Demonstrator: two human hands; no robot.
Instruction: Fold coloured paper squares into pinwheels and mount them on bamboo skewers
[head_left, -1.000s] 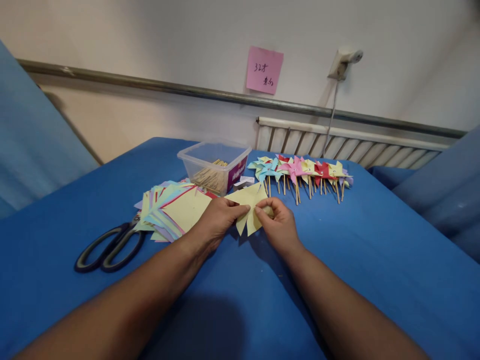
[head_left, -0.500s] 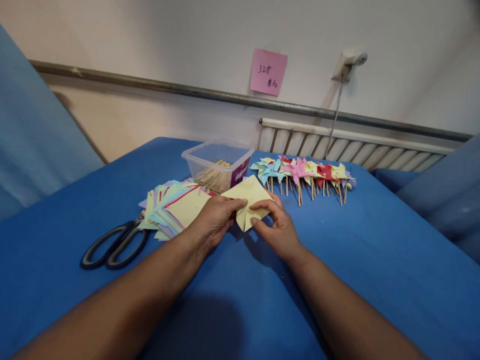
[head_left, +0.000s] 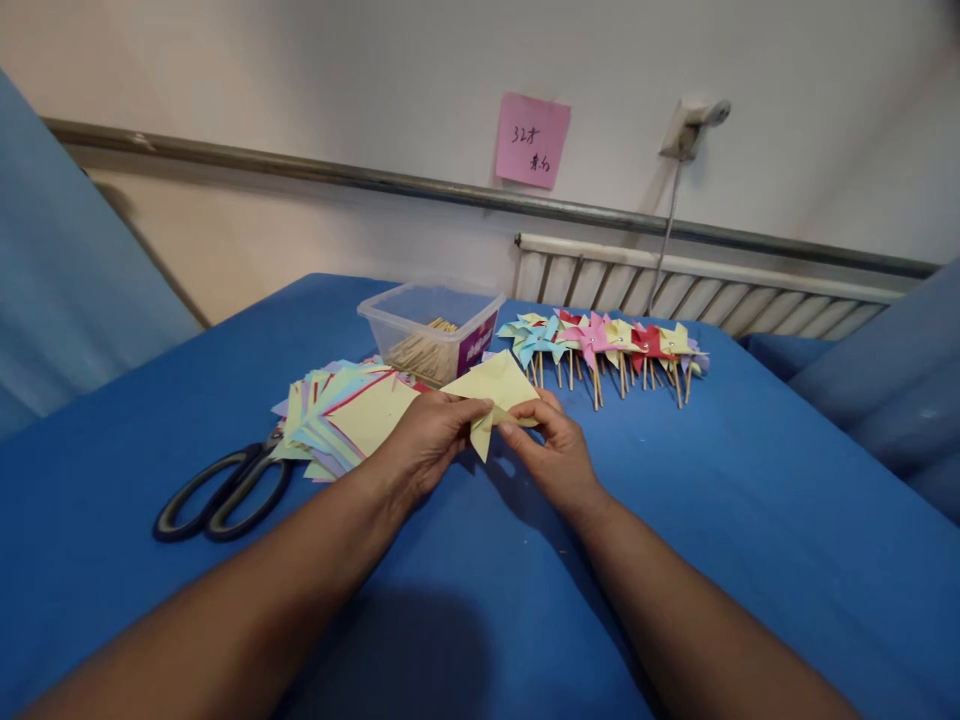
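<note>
A pale yellow paper square (head_left: 496,380), cut and partly folded, is held above the blue-covered table. My left hand (head_left: 435,430) pinches it at the left, with the thumb pressed near its middle. At the other side my right hand (head_left: 551,440) grips a corner flap between thumb and fingers, bent in toward the centre. One pointed flap hangs down between the hands. Just left of my left hand lies a fanned stack of coloured paper squares (head_left: 375,412). Black-handled scissors (head_left: 225,495) rest beside the stack, their blades partly hidden under it.
Behind the hands stands a clear plastic box (head_left: 420,325) holding wooden sticks (head_left: 424,352). Finished paper pinwheels (head_left: 592,342) on sticks lie in a row at the back right. A radiator (head_left: 622,285) and a metal rail (head_left: 360,180) run along the wall.
The right fingers have folded the right corner flap of the yellow paper further inward, and the lower flap now stands out as a point. The view has shifted slightly.
</note>
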